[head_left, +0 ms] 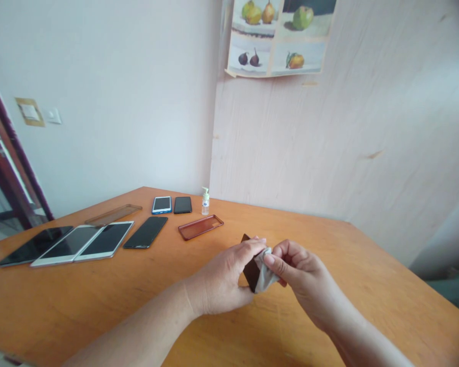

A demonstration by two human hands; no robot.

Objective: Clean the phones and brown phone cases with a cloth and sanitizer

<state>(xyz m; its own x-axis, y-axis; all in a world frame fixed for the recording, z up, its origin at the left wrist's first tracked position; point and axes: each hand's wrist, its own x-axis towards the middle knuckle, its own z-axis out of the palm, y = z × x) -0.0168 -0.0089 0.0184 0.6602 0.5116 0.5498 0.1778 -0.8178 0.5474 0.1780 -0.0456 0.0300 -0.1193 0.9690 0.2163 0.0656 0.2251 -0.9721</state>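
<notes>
My left hand (pixel 224 280) grips a dark, flat phone (pixel 250 274) by its edges, tilted above the table, with the fingers over its top and the thumb below. Pinched in my right hand (pixel 304 270) is a light grey cloth (pixel 266 279), which lies against the phone's right end. Cloth and fingers hide much of the phone. Ahead of my hands is an empty reddish phone case (pixel 201 227), and a small clear pump bottle (pixel 205 203) with a pale green top stands upright behind it.
On the wooden table (pixel 137 300), a black phone (pixel 146 233), a blue-edged phone (pixel 161 205) and another dark phone (pixel 182 205) lie left of the bottle. Farther left are white tablets (pixel 105 240), a black tablet (pixel 36 246) and a brownish clear case (pixel 112 214). A wall (pixel 137 102) rises behind.
</notes>
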